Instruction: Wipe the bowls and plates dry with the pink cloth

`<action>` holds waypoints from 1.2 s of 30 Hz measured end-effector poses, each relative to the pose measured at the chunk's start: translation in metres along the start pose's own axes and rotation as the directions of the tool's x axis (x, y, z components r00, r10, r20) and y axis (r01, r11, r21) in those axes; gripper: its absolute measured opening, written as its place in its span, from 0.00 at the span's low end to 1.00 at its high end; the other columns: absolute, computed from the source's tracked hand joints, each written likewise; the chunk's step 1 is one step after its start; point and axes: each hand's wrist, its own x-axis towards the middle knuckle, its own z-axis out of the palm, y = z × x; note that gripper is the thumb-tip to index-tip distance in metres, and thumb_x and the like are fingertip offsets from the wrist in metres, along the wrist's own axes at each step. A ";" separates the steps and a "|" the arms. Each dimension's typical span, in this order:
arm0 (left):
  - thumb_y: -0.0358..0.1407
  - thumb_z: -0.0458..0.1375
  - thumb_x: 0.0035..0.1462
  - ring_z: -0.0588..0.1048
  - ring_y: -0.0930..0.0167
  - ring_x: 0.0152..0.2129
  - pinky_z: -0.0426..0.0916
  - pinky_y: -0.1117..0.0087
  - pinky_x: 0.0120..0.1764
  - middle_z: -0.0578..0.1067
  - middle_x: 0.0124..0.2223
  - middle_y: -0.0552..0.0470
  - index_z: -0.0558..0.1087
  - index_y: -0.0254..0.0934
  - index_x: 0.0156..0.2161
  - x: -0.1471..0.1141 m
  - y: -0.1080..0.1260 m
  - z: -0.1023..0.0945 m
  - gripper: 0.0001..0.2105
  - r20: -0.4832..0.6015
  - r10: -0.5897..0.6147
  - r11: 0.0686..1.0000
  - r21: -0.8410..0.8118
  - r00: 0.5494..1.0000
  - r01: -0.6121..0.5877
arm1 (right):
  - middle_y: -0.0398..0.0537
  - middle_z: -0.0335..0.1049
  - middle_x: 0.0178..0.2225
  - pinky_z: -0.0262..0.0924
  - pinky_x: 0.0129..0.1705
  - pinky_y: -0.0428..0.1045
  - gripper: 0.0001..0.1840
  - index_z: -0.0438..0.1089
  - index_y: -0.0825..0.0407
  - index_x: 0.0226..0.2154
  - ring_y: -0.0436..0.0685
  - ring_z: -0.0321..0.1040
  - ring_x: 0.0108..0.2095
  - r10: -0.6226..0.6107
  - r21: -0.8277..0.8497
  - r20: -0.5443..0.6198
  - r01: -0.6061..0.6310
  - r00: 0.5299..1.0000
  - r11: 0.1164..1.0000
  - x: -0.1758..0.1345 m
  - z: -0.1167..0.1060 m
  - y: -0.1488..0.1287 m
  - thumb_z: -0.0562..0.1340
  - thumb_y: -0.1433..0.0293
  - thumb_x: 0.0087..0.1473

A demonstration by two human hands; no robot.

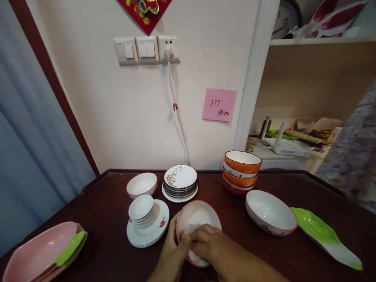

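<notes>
A white bowl (202, 210) with a red rim is tilted toward me at the front middle of the table. Round its left side wraps my left hand (175, 244), thumb near the rim. My right hand (210, 241) is inside the bowl with its fingers closed on a crumpled white cloth or tissue (192, 228), mostly hidden by the fingers. Just left of the bowl, small white bowls (141, 207) are stacked on white plates (147, 237) with red flowers. Behind it rises a pile of flower-patterned plates (185, 178).
A white bowl (142, 184) stands at the back left, and stacked orange and white bowls (242, 168) at the back right. Nearer right are a wide bowl (270, 213) and a green leaf-shaped dish (320, 229). Pink dishes (44, 248) lie front left. A white cord (179, 117) hangs behind the table (105, 211).
</notes>
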 end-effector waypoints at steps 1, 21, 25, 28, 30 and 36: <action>0.48 0.66 0.45 0.64 0.53 0.58 0.56 0.52 0.59 0.69 0.59 0.39 0.53 0.45 0.64 0.000 0.001 0.002 0.43 0.001 -0.012 1.000 -0.004 1.000 0.012 | 0.55 0.70 0.50 0.58 0.56 0.60 0.22 0.74 0.52 0.45 0.68 0.61 0.54 0.039 -0.079 -0.007 -0.040 0.999 0.996 -0.002 -0.002 0.001 0.68 0.62 0.46; 0.49 0.68 0.42 0.59 0.51 0.60 0.61 0.53 0.55 0.59 0.66 0.41 0.56 0.49 0.64 0.000 0.007 -0.003 0.43 0.051 -0.055 0.998 -0.038 0.997 0.057 | 0.50 0.71 0.40 0.51 0.58 0.61 0.10 0.72 0.48 0.44 0.61 0.63 0.44 0.010 -0.405 -0.248 -0.113 0.969 0.907 -0.011 0.017 0.013 0.58 0.70 0.60; 0.46 0.71 0.37 0.55 0.51 0.62 0.59 0.52 0.56 0.60 0.65 0.44 0.64 0.50 0.60 0.000 0.014 -0.001 0.41 0.114 -0.022 1.000 0.007 0.993 0.021 | 0.50 0.69 0.41 0.61 0.46 0.51 0.10 0.70 0.49 0.41 0.57 0.64 0.41 0.053 -0.158 -0.348 -0.114 0.936 0.981 -0.013 0.016 0.011 0.55 0.74 0.60; 0.44 0.71 0.37 0.56 0.54 0.62 0.58 0.54 0.57 0.62 0.64 0.47 0.63 0.54 0.60 0.000 0.013 0.003 0.42 0.128 0.005 1.000 0.023 0.992 -0.008 | 0.52 0.67 0.42 0.62 0.44 0.49 0.11 0.70 0.51 0.42 0.57 0.64 0.43 0.079 0.131 -0.470 -0.019 0.879 0.991 -0.011 0.008 0.000 0.55 0.73 0.57; 0.43 0.72 0.35 0.58 0.54 0.61 0.59 0.55 0.56 0.62 0.65 0.48 0.59 0.57 0.61 -0.001 0.011 0.003 0.46 0.131 0.011 1.000 -0.004 0.991 -0.011 | 0.52 0.67 0.41 0.62 0.45 0.49 0.12 0.70 0.52 0.43 0.57 0.65 0.41 0.093 0.312 -0.522 0.088 0.848 0.946 -0.008 0.004 -0.010 0.56 0.69 0.57; 0.40 0.73 0.33 0.71 0.50 0.50 0.63 0.50 0.51 0.76 0.50 0.41 0.63 0.46 0.61 -0.011 0.011 -0.004 0.45 0.234 -0.201 0.975 -0.044 0.951 0.217 | 0.54 0.67 0.44 0.63 0.46 0.49 0.21 0.69 0.52 0.48 0.58 0.67 0.43 0.022 0.475 -0.469 0.231 0.883 0.849 -0.003 0.007 -0.023 0.53 0.57 0.59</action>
